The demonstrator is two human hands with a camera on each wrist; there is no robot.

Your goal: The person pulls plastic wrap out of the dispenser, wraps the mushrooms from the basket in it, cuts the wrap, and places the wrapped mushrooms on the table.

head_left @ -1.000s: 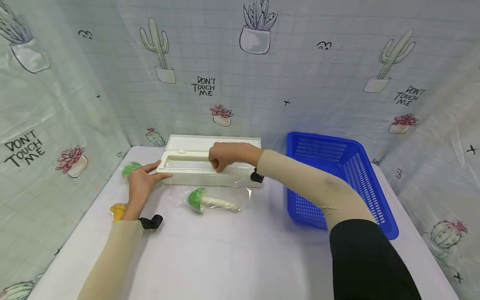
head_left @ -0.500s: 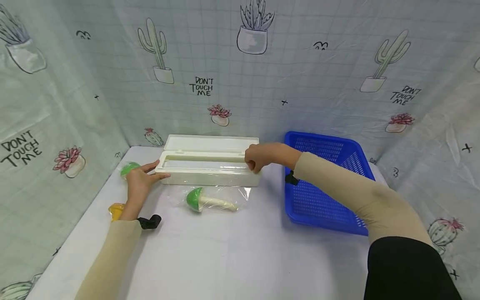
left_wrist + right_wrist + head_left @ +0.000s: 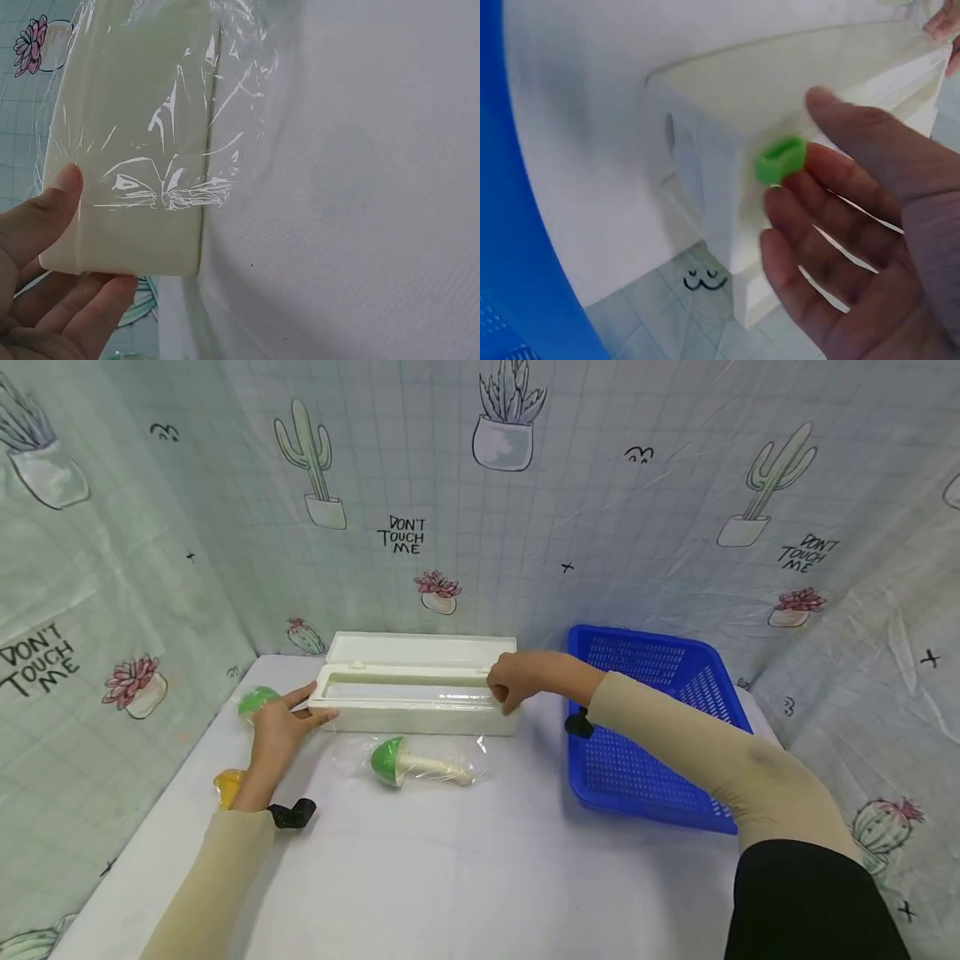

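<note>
A long cream cling film dispenser lies at the back of the table with its lid up. My left hand grips its left end, thumb on the front and fingers behind, as the left wrist view shows. At the right end is my right hand. In the right wrist view its curled fingers are at a small green slide cutter, the thumb slightly above it. Clear cling film hangs over the dispenser's front, down to a green-capped, mushroom-shaped thing with a pale stem.
A blue plastic basket stands on the right. Left of my left hand lie another green thing and a yellow thing, both partly hidden. Printed sheeting rises behind the white table.
My right hand has moved rightward along the dispenser, from near its middle to its right end, and stays there over the last half second. My left hand keeps its grip on the left end.
</note>
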